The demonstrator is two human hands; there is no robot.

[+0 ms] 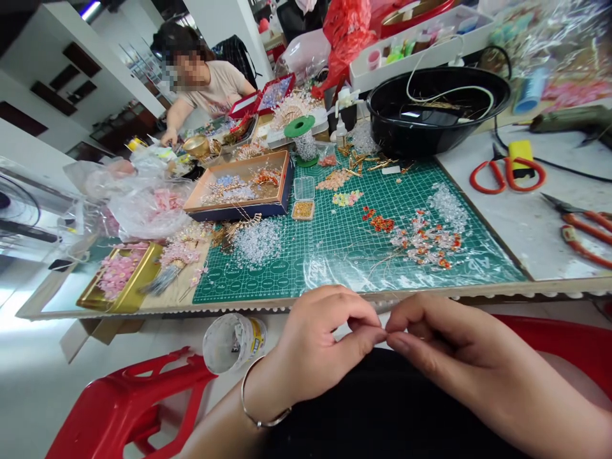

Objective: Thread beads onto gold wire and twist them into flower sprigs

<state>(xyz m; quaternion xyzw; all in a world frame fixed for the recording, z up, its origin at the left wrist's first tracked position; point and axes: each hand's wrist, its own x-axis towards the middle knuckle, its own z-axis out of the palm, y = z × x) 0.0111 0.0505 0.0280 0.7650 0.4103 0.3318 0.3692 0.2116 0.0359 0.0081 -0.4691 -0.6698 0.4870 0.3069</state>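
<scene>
Both hands meet over the black-clad lap, in front of the table (507, 242). The left hand (325, 347), with a bangle (275, 422) at the wrist, has thumb and forefinger pressed together; the right hand (459, 347) pinches the same way, its tips just against the left's. Whatever sits between them is too small or hidden for me to make out.

Nearest beyond the hands, on the green mat (287, 280), lie the clear-and-orange sprigs (433, 242), their thin wires trailing left. Orange beads (382, 223) are just behind them, a clear pile (258, 242) is farther left, and a small case (303, 210) of gold bits stands near an open box (234, 210) of sprigs. Behind the mat is a black basin (415, 131); to its right, scissors (534, 177) and pliers (586, 220). Across the table, a person (215, 83) reaches toward the clutter. A tub (224, 347) stands below, beside a red stool (109, 414).
</scene>
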